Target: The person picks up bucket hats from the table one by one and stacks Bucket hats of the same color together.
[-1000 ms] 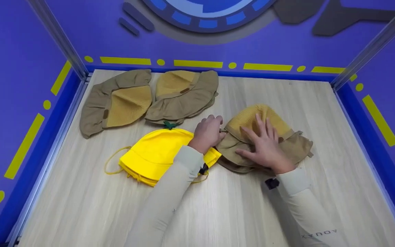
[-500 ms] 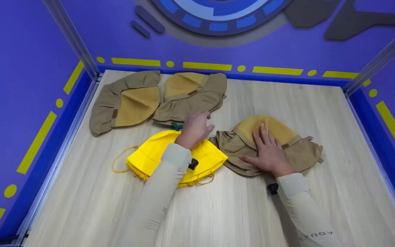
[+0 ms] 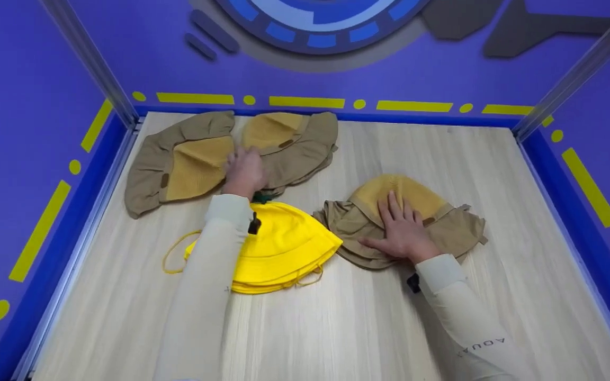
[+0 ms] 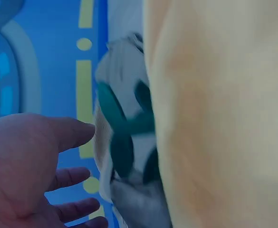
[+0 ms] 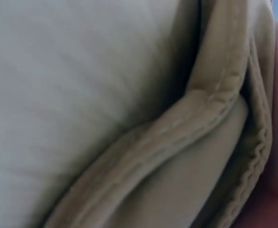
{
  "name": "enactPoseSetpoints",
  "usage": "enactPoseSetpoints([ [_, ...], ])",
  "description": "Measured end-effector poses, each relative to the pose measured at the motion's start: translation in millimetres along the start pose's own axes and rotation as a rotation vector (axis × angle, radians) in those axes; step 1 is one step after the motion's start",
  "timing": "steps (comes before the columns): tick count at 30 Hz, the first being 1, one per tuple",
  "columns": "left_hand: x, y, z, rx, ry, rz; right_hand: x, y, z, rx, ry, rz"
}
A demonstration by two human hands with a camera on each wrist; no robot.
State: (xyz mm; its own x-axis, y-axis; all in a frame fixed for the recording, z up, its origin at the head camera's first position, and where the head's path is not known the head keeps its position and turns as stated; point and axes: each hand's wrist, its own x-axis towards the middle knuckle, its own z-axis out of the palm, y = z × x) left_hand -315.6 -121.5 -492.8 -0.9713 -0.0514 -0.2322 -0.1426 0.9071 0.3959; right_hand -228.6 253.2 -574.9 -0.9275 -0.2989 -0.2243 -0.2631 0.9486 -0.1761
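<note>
My right hand [image 3: 404, 233] rests with spread fingers on a brown sun hat [image 3: 395, 193] with a mustard crown, at the right. Its folded brim [image 5: 177, 152] fills much of the right wrist view. My left hand [image 3: 245, 172] is over the gap between two similar hats, the left one [image 3: 199, 164] and the middle one [image 3: 305, 159]. The left wrist view shows its thumb and fingers [image 4: 77, 130] extended, with nothing between them. Nearer me lies a stack of yellow hats [image 3: 289, 238], partly hidden by my left forearm. A green leaf tuft [image 4: 124, 126] tops it.
The hats lie on a pale wood-grain table [image 3: 337, 328]. Blue walls [image 3: 305, 79] with yellow markings border its back and sides, with metal posts [image 3: 93, 69] at the corners. A yellow cord [image 3: 170, 254] loops out left of the yellow stack.
My left hand has left the right-hand hat's brim edge and moved leftward over the yellow stack to the two back hats. My right hand stays on its hat.
</note>
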Motion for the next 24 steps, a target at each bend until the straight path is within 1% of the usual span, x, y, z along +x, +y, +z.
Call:
enactPoseSetpoints([
  [2,1.5,-7.2,-2.1,-0.007,-0.043,-0.054,1.5,-1,-1,0.0,0.0,-0.005],
  [5,3.2,-13.6,-2.9,-0.019,-0.105,-0.119,1.8,-1,-2,0.011,-0.007,-0.002],
  [6,3.9,-14.9,-2.8,-0.025,-0.125,-0.134,1.7,-1,-2,0.014,-0.011,0.001],
  [8,5.6,-17.5,-1.8,-0.042,-0.145,-0.155,1.5,-1,-2,0.019,-0.019,0.003],
  [11,7.6,-21.8,-0.2,-0.054,-0.141,-0.181,2.1,-2,-1,0.029,-0.025,0.0],
  [15,9.3,-27.4,0.6,-0.097,-0.091,-0.22,3.0,-4,-1,0.033,-0.02,-0.013],
  [17,9.7,-29.1,1.0,-0.153,-0.064,-0.226,2.9,-3,-2,0.031,-0.018,-0.013],
  [18,10.0,-29.7,1.4,-0.185,-0.051,-0.218,2.6,-3,-2,0.031,-0.015,-0.012],
  [21,10.8,-30.6,2.9,-0.289,-0.024,-0.17,1.7,-2,-2,0.033,-0.011,-0.001],
  [22,11.0,-30.8,3.3,-0.33,-0.022,-0.151,1.2,-1,-2,0.037,-0.01,0.001],
  [24,11.8,-31.2,3.7,-0.393,-0.039,-0.121,0.2,-1,-2,0.043,-0.01,0.006],
])
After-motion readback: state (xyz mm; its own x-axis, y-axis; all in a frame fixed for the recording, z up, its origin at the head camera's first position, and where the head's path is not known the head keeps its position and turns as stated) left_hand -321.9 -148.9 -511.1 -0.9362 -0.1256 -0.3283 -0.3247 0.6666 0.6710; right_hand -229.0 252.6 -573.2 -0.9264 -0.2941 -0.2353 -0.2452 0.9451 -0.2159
